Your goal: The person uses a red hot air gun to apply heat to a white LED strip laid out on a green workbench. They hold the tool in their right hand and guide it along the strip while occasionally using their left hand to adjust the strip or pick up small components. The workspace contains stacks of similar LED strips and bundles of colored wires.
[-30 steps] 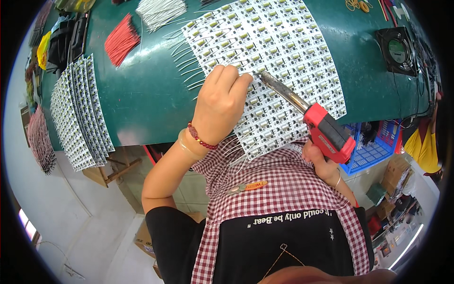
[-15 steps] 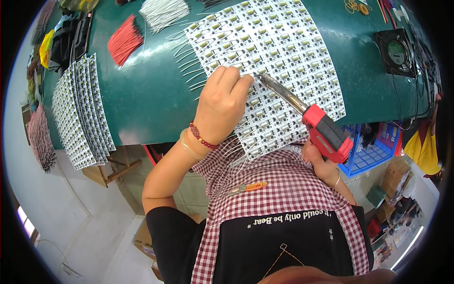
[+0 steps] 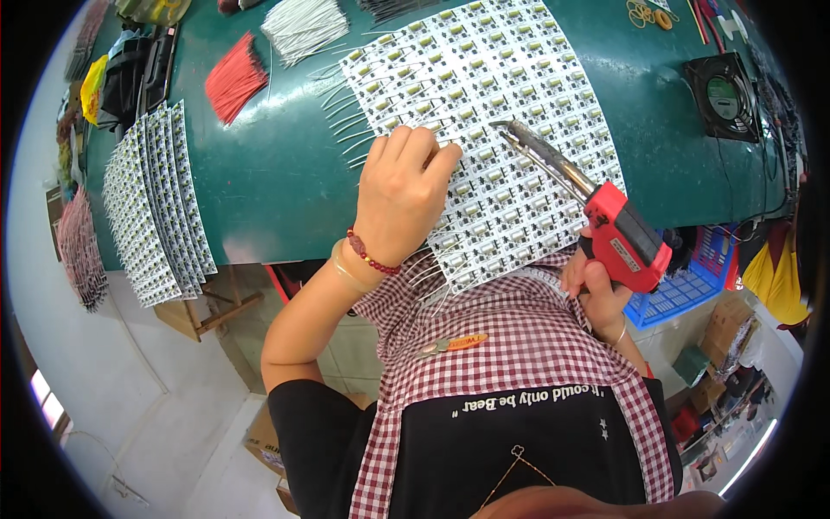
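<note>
The right hand grips a red soldering gun, tip poised over the white circuit-board panel on the green worktop, while the left hand, fingers curled, pins a wire there; likely mid-soldering, needing a steady touch.

On my green worktop I count one large white panel of small circuit boards, one red pistol-grip soldering iron, one bundle of red wires, one bundle of white wires, and one black fan at the right edge.
</note>
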### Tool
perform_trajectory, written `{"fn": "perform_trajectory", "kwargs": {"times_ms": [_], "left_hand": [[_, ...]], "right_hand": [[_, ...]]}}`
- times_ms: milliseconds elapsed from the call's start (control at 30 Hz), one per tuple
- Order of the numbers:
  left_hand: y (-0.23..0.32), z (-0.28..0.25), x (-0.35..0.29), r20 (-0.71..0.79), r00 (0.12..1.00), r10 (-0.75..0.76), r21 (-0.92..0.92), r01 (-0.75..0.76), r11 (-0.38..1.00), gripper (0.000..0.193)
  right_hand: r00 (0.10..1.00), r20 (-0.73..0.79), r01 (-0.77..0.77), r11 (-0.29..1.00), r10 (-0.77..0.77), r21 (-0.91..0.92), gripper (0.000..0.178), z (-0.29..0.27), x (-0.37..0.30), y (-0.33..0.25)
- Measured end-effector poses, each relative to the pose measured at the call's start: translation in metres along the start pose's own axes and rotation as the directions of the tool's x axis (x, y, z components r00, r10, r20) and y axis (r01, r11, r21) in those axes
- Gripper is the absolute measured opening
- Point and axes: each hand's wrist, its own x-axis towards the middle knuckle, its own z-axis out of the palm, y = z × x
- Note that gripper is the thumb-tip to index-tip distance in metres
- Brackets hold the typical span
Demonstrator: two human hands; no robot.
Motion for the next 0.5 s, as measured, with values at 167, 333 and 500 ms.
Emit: {"fn": "perform_trajectory", "kwargs": {"times_ms": [167, 333, 500], "left_hand": [[0.004, -0.003, -0.003, 0.005, 1.000, -0.009, 0.056, 0.009, 0.998, 0.022], [0.007, -0.011, -0.001, 0.015, 1.000, -0.006, 0.079, 0.005, 0.997, 0.025], [0.004, -0.035, 0.029, -0.065, 0.997, 0.033, 0.062, -0.029, 0.998, 0.023]], "right_hand": [[1.000, -0.006, 0.015, 1.000, -0.014, 0.010, 0.050, -0.005, 0.004, -0.006], [0.999, -0.001, 0.033, 0.999, -0.033, 0.027, 0.048, -0.016, 0.007, -0.008], [0.995, -0.092, 0.058, 0.981, -0.042, 0.184, 0.042, -0.022, 0.009, -0.011]]}}
